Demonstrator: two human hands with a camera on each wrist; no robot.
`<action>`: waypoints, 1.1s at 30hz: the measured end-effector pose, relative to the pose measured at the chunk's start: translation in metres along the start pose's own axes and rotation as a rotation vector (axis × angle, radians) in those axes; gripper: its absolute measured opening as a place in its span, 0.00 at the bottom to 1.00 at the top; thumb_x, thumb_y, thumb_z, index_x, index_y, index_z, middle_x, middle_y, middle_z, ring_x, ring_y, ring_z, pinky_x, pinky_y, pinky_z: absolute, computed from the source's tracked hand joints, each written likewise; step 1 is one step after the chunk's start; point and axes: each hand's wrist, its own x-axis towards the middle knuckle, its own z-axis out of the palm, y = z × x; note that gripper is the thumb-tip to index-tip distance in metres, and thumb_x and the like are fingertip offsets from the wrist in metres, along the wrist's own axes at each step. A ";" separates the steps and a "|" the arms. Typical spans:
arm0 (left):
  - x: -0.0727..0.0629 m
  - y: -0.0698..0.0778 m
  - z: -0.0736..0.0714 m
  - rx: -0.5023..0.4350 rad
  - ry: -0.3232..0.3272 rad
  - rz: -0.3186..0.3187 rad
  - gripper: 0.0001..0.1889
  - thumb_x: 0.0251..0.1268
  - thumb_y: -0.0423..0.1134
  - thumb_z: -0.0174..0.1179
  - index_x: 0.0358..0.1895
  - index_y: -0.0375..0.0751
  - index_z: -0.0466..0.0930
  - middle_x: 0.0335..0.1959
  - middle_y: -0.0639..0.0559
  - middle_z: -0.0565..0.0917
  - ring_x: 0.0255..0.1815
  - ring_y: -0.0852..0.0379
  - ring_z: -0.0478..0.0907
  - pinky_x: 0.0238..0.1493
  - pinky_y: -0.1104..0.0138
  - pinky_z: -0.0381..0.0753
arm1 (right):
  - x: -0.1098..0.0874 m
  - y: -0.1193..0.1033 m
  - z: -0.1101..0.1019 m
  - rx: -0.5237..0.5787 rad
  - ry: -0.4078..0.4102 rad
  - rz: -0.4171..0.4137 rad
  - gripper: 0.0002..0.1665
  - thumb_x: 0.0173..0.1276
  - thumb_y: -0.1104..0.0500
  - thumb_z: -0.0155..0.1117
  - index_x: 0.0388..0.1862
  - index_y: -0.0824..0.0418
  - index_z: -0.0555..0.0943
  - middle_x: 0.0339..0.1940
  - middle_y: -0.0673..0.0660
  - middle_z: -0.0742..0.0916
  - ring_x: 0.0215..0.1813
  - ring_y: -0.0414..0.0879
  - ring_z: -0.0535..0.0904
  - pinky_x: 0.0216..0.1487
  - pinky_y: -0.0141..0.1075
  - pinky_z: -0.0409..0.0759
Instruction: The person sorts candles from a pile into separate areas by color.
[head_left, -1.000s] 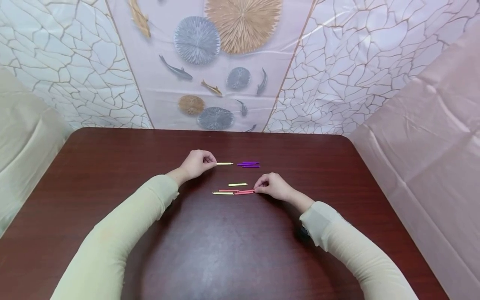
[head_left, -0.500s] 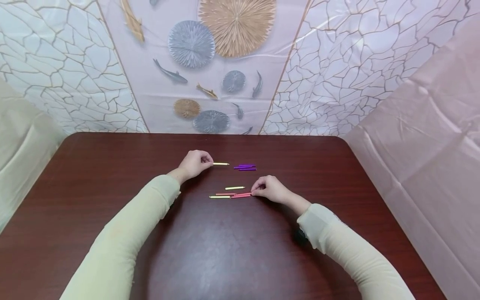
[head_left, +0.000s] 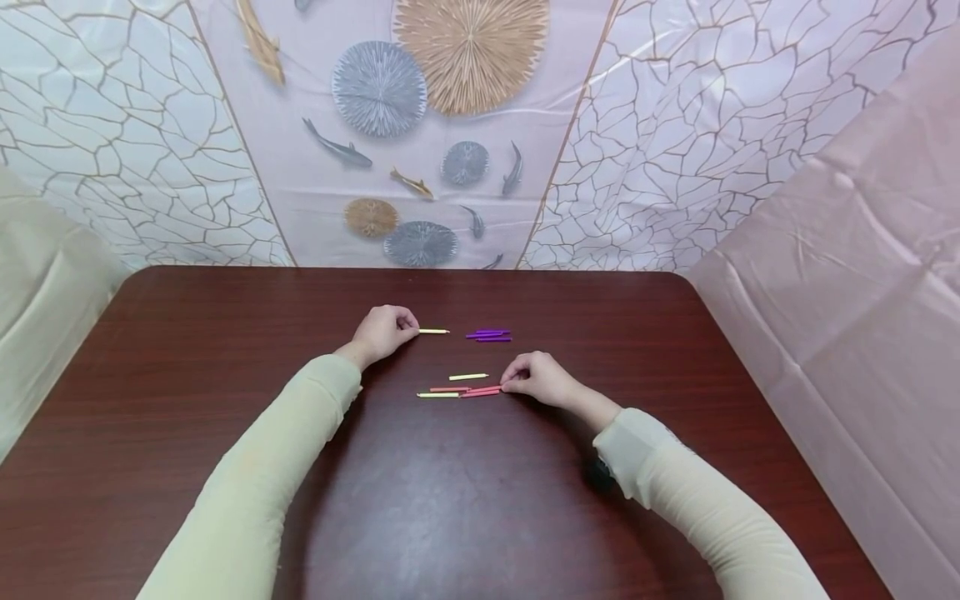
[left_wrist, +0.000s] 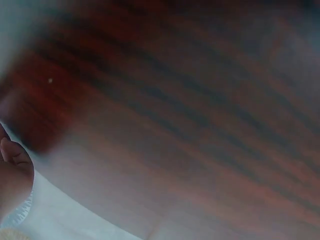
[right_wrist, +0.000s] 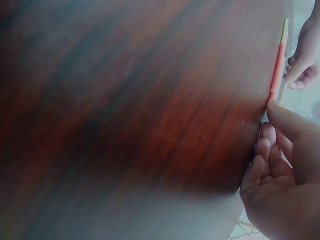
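In the head view my left hand (head_left: pixel 382 333) pinches one end of a thin yellow stick (head_left: pixel 433 332), which has a narrow tip like a crayon or small candle. Just right of that tip lie several purple sticks (head_left: pixel 489 336). Nearer me, thumb and finger of my right hand (head_left: pixel 543 379) pinch the right end of a red stick (head_left: pixel 483 390). Touching or close beside it are more red sticks and a yellow stick (head_left: pixel 438 395); another yellow stick (head_left: pixel 468 377) lies behind them. The right wrist view shows the right thumb at the end of the red stick (right_wrist: pixel 276 70).
The sticks lie on a dark reddish-brown table (head_left: pixel 405 500) with rounded far corners. A patterned cloth backdrop (head_left: pixel 420 167) hangs behind it, and plain fabric (head_left: pixel 847 250) borders the right side. The left wrist view is mostly blurred table.
My left hand has moved left with its yellow stick, widening the gap to the purple sticks. The right hand stays at the red stick. The head view has shifted slightly.
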 end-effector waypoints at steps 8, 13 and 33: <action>-0.003 0.002 -0.001 0.011 -0.001 -0.048 0.05 0.60 0.35 0.59 0.32 0.38 0.82 0.28 0.48 0.82 0.34 0.54 0.76 0.41 0.65 0.73 | 0.001 -0.001 -0.001 -0.005 -0.004 0.000 0.03 0.57 0.61 0.69 0.27 0.61 0.86 0.27 0.52 0.86 0.30 0.37 0.73 0.36 0.28 0.71; -0.003 0.002 -0.001 0.008 0.002 -0.059 0.06 0.60 0.36 0.59 0.34 0.38 0.82 0.29 0.47 0.82 0.34 0.54 0.77 0.41 0.65 0.74 | 0.001 -0.001 -0.001 0.000 -0.006 -0.002 0.03 0.57 0.61 0.69 0.28 0.61 0.86 0.27 0.53 0.86 0.30 0.37 0.73 0.36 0.28 0.71; -0.047 0.010 -0.006 -0.143 0.017 0.057 0.06 0.60 0.38 0.61 0.35 0.40 0.82 0.29 0.49 0.83 0.29 0.59 0.74 0.36 0.70 0.72 | 0.001 0.002 0.001 -0.011 -0.012 0.001 0.02 0.56 0.62 0.69 0.27 0.60 0.85 0.28 0.52 0.86 0.30 0.37 0.73 0.37 0.29 0.72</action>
